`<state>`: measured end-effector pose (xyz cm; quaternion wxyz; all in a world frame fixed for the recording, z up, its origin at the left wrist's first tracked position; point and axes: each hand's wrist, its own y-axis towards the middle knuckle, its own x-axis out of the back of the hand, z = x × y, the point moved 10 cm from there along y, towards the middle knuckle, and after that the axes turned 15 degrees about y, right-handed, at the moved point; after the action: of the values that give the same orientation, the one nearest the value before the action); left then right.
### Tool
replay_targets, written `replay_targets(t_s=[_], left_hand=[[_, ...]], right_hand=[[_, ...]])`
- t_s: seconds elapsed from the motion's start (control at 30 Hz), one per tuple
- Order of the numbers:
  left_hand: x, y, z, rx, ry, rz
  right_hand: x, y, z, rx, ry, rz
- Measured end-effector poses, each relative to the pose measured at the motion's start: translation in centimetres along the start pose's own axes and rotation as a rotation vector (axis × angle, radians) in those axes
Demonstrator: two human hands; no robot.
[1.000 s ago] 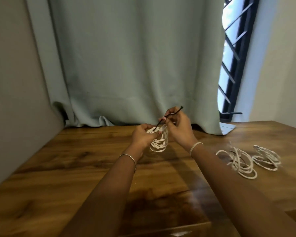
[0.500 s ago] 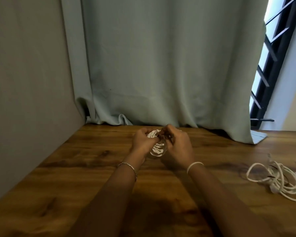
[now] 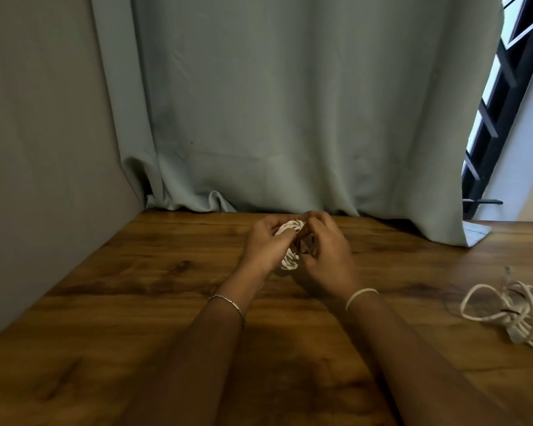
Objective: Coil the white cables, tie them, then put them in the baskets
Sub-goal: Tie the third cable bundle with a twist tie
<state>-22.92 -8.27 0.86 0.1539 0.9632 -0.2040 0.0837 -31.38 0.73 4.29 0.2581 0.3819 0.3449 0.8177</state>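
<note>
Far centre on the table point(image 3: 136, 302), just short of the curtain point(image 3: 290, 118), I see both hands meeting round a small white coil point(image 3: 290, 262). Left hand point(image 3: 263, 245) grips the coil from the left, fingers curled over its top, thumb across the near side. Right hand point(image 3: 328, 258) closes in from the right, fingers curled tight, pinching a thin dark tie point(image 3: 304, 249) against the coil's right side. Fingers hide most of the tie, so I can't tell how far round it goes. Lower loops of the coil show between the two palms. I can't tell if the coil touches the wood or sits just above it.

Near right, well apart from the hands, a loose cable point(image 3: 505, 312) lies on the table in slack loops, partly cut off by the frame edge.

Thin bracelet point(image 3: 226, 301) on the left wrist, pale band point(image 3: 361, 295) on the right. Plain wall point(image 3: 43, 149) on the left. Far right, a window point(image 3: 499, 87) with dark bars shows past the curtain edge.
</note>
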Motion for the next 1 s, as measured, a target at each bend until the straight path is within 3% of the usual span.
replay_targets(t_s=[0.23, 0.3, 0.43, 0.53, 0.6, 0.7, 1.0], left_hand=[[-0.2, -0.8, -0.9, -0.055, -0.067, 0.064], [0.1, -1.0, -1.0, -0.092, -0.047, 0.011], [1.1, -1.6, -1.7, -0.207, 0.255, -0.199], [1.0, -2.0, -0.6, -0.078, 0.153, -0.184], [0.1, -2.0, 0.5, 0.046, 0.053, -0.070], [-0.7, -2.2, 0.6, 0.097, -0.045, 0.048], [0.2, -2.0, 1.4, 0.174, -0.279, -0.028]], right_hand=[[0.0, -0.6, 0.6, 0.014, 0.000, -0.015], [0.0, -0.8, 0.7, 0.022, -0.017, -0.016], [-0.2, -0.8, 1.7, 0.065, -0.051, -0.007], [0.0, -0.8, 2.5, 0.097, -0.082, -0.021], [0.2, -0.8, 3.2, 0.147, -0.106, -0.037], [0.1, -1.0, 4.0, 0.213, -0.133, -0.032], [-0.8, -1.0, 3.6, 0.206, -0.104, 0.000]])
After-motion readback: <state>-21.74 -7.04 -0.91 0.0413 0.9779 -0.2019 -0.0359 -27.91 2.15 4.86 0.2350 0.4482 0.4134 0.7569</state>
